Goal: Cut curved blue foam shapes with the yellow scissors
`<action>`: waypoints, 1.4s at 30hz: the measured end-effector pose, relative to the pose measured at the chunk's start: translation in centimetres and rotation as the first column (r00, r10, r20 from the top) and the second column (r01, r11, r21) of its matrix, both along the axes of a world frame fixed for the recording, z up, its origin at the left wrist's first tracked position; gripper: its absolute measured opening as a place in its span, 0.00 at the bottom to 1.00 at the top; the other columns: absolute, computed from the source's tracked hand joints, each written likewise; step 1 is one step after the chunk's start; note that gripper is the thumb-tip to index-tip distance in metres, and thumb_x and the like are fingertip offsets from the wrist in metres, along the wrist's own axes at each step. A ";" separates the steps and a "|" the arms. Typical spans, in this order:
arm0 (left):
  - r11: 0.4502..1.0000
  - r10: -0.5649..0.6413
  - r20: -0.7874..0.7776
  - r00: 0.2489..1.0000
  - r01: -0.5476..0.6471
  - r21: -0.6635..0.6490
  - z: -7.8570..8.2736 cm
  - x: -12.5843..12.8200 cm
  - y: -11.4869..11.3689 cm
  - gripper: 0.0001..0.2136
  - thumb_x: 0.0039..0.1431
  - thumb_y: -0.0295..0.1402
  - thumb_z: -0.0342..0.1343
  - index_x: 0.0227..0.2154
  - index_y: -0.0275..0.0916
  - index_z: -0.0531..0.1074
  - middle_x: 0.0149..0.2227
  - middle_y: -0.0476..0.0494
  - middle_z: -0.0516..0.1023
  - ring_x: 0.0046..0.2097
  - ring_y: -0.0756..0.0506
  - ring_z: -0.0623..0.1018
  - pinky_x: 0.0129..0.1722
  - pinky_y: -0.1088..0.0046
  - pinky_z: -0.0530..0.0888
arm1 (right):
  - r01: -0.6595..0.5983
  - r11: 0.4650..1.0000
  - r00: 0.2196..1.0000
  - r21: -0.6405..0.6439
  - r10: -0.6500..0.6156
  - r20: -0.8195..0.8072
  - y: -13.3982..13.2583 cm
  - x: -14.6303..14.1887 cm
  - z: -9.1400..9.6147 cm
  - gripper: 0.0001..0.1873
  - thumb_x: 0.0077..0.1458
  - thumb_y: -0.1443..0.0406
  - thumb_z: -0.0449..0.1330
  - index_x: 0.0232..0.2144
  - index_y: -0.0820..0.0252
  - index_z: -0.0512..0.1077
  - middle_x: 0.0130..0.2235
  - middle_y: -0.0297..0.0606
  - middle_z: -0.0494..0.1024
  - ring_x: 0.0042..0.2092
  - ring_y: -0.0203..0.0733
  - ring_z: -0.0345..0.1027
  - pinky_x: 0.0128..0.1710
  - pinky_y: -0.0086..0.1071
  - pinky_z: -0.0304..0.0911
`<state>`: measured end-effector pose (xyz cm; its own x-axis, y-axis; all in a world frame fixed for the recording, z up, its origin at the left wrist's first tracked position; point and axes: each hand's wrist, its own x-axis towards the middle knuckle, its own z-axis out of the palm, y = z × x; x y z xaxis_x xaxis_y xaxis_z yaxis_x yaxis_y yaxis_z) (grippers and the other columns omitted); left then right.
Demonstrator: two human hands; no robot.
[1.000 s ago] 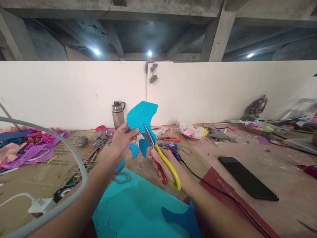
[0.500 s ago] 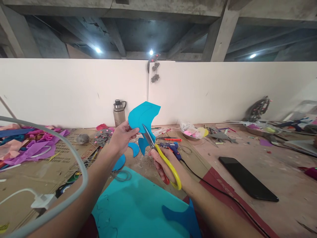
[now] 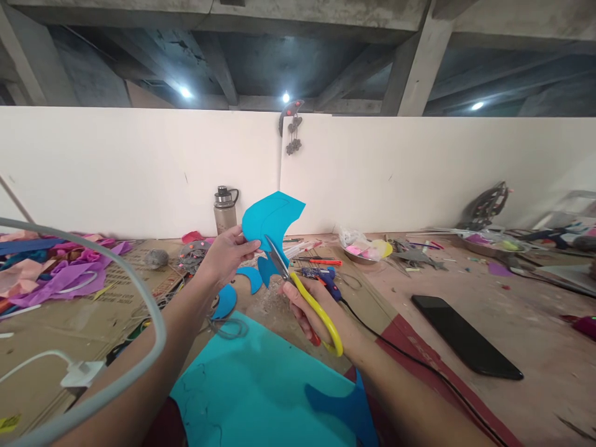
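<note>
Pinched by its left edge, a piece of blue felt or craft sheet (image 3: pixel 272 214) is held up by my left hand (image 3: pixel 230 251). A curved line is drawn on it. My right hand (image 3: pixel 310 307) is closed round the yellow and red handles of a pair of scissors (image 3: pixel 319 307). Their blades lie at the lower part of the blue piece, close to my left fingertips. A cut strip (image 3: pixel 267 271) shows just behind the blades. Blue curved cut-outs (image 3: pixel 252 279) lie on the table below my left hand. Beneath my wrists is a large turquoise sheet (image 3: pixel 265 379).
A blue glue gun (image 3: pixel 328 282) with a black cord lies beyond my right hand. To the right is a black phone (image 3: pixel 465 335). A bottle (image 3: pixel 225 211) stands by the white board. Coloured fabric scraps (image 3: pixel 60 267) are piled left, and a grey cable (image 3: pixel 153 304) arches over my left forearm.
The scissor blades have shifted slightly on the blue piece, and the strip behind them sits a little higher. Both hands keep their holds.
</note>
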<state>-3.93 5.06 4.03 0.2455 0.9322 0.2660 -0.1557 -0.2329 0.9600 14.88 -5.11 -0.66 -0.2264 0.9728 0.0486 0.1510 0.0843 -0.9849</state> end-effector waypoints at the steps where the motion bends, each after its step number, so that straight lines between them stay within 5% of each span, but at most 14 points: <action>1: 1.000 -0.002 -0.001 1.000 0.002 -0.004 0.1 -0.1 0.0 0.18 0.40 0.36 0.73 0.35 0.37 0.77 0.28 0.47 0.77 0.31 0.49 0.75 0.30 0.72 0.68 | -0.002 1.000 1.000 0.005 0.002 0.001 0.0 0.0 0.0 0.23 0.60 0.43 0.52 0.35 0.56 0.65 0.20 0.25 0.60 0.13 0.30 0.52 0.10 0.24 0.50; 42: 0.997 -0.053 -0.131 0.990 0.059 0.040 1.5 -1.4 -0.5 0.21 0.38 0.36 0.73 0.38 0.37 0.78 0.27 0.47 0.78 0.32 0.45 0.76 0.32 0.69 0.69 | -0.097 0.994 0.992 0.049 0.093 0.080 0.5 0.6 -0.9 0.27 0.60 0.38 0.50 0.35 0.55 0.64 0.20 0.25 0.59 0.15 0.28 0.50 0.13 0.24 0.47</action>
<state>-5.36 4.59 5.50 0.3322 0.9042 0.2686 -0.0448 -0.2694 0.9620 15.44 -4.63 -1.51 -0.3226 0.9433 0.0776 0.2155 0.1531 -0.9644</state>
